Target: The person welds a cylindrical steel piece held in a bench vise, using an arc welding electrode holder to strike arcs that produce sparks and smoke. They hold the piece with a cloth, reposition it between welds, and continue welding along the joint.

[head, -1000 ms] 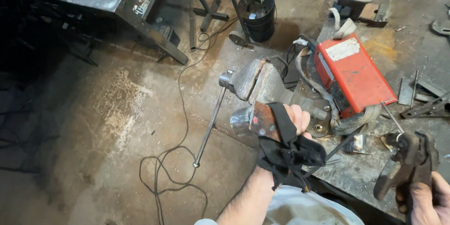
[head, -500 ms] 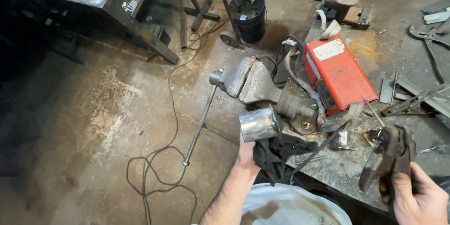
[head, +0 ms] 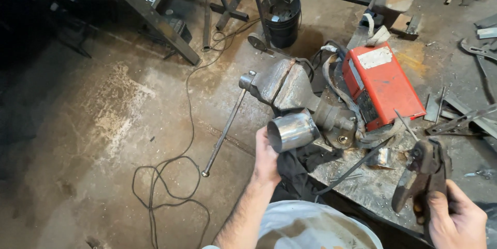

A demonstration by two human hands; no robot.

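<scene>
My left hand (head: 266,157) grips a short shiny metal tube (head: 293,131), its open end facing the camera, held just in front of the bench vise (head: 286,84). A dark glove or rag (head: 295,172) lies under the hand at the bench edge. My right hand (head: 455,218) is closed on the handle of a rusty welding electrode holder (head: 424,174), whose thin rod (head: 405,123) points up toward the red welding machine (head: 380,84). A black cable (head: 352,168) runs from the holder along the bench.
The metal workbench (head: 373,189) carries scrap strips (head: 461,119) at the right. The vise handle bar (head: 222,135) hangs over the concrete floor, where a black cord (head: 165,176) loops. A black bucket (head: 281,18) and a steel frame (head: 155,16) stand behind.
My left hand has turned and lowered: the tube's open end now faces me and the dark glove is no longer draped over the hand. The right hand with the holder stayed nearly still.
</scene>
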